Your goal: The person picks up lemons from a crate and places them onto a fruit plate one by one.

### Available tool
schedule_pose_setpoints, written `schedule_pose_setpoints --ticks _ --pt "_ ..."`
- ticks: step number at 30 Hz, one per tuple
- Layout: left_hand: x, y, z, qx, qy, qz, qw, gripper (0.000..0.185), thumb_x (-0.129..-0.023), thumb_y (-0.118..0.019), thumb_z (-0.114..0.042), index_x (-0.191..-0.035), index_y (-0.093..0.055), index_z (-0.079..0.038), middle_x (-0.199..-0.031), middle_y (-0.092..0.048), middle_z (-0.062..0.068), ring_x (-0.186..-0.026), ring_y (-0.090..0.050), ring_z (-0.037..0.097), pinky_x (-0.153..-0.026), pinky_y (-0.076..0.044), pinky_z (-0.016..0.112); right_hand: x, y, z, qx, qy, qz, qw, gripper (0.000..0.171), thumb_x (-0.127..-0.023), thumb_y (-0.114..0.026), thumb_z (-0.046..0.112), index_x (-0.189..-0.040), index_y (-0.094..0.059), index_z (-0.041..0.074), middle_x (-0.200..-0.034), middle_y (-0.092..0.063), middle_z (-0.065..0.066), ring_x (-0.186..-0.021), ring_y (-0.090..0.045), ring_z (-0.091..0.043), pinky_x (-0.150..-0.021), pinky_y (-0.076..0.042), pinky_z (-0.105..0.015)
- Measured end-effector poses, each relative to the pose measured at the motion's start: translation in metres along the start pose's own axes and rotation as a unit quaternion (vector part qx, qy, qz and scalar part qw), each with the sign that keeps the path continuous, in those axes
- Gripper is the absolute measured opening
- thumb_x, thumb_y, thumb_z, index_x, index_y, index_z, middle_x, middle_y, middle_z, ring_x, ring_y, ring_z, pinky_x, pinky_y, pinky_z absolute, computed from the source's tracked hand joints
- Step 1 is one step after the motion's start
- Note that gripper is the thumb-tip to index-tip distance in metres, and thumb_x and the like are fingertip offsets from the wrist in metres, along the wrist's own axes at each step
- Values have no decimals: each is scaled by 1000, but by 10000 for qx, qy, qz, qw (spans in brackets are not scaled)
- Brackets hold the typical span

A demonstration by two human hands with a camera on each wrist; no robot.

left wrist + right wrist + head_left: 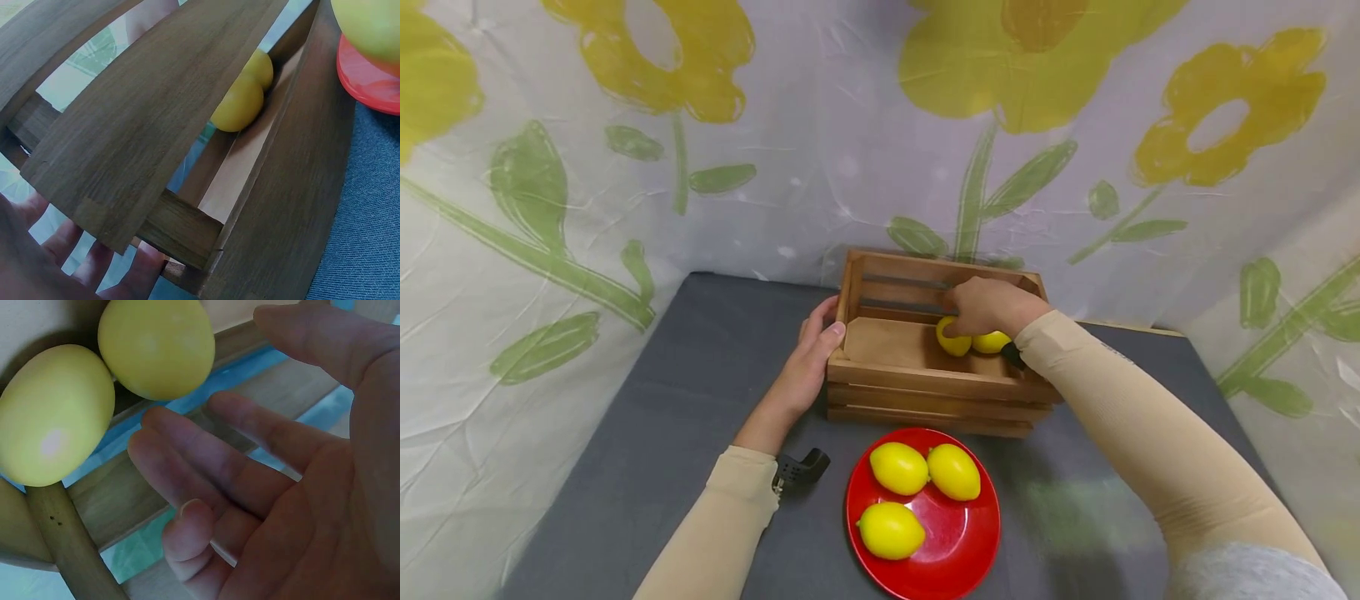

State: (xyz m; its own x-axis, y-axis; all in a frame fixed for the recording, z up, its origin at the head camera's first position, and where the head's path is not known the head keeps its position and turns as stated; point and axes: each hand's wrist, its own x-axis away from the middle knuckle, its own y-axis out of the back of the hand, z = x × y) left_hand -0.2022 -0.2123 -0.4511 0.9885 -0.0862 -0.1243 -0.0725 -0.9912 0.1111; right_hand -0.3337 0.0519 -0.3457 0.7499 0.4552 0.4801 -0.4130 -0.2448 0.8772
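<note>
A slatted wooden crate (925, 379) stands on the table, with my left hand (805, 360) gripping its left end, thumb by the top edge. In the left wrist view, the fingers (62, 240) of that hand reach in around the end slats. Two yellow lemons lie side by side in the crate's right part, one lemon (953, 343) left of the other lemon (992, 343). Over them, inside the crate, is my right hand (988, 308). The right wrist view shows its palm bare and its fingers loosely bent, apart from both lemons.
In front of the crate sits a red plate (958, 554) bearing three lemons: a back-left lemon (898, 468), a back-right lemon (953, 472) and a front lemon (891, 531). The grey table (700, 400) ends at a flower-patterned cloth (805, 167) behind the crate.
</note>
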Motion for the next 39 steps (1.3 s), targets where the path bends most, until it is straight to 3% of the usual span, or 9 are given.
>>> schedule_pose_setpoints --ticks 13,22,26,32,39 --pt "0 -6 1 26 -32 51 10000 69 -109 -41 -45 -171 -24 -18 -169 -26 17 -155 -24 34 -127 -19 61 -8 -7 -1 -61 1 119 9999 57 -102 -68 37 -152 -61 11 -155 -62 -15 -139 -62 -34 -116 -49 -54" --pt "-1 -8 -3 -30 -52 81 9999 70 -110 -41 -46 -172 -23 -18 -170 -24 17 -156 -23 35 -128 -19 64 -11 -7 -5 -105 -118 388 9991 65 -101 -66 36 -158 -55 9 -161 -56 -17 -143 -58 -34 -118 -47 -52" --pt "-2 -9 -3 -58 -44 83 9999 70 -110 -41 -47 -172 -23 -18 -170 -24 17 -156 -23 35 -128 -19 63 -13 -8 -5 9 -129 364 9993 64 -99 -68 36 -156 -57 9 -157 -59 -16 -133 -62 -31 -114 -50 -50" --pt "-4 -9 -1 -19 -64 91 9999 71 -110 -40 -45 -172 -22 -16 -170 -23 17 -157 -21 34 -128 -18 62 -15 -10 -5 111 -177 222 9995 61 -96 -74 34 -151 -63 11 -143 -68 -13 -108 -63 -25 -97 -54 -44" --pt "-4 -8 0 -30 -50 13 10000 72 -109 -41 -47 -171 -23 -15 -169 -25 18 -156 -22 34 -128 -18 61 -16 -10 -3 98 -192 168 9996 57 -95 -75 33 -147 -65 12 -138 -70 -11 -105 -63 -24 -93 -54 -43"
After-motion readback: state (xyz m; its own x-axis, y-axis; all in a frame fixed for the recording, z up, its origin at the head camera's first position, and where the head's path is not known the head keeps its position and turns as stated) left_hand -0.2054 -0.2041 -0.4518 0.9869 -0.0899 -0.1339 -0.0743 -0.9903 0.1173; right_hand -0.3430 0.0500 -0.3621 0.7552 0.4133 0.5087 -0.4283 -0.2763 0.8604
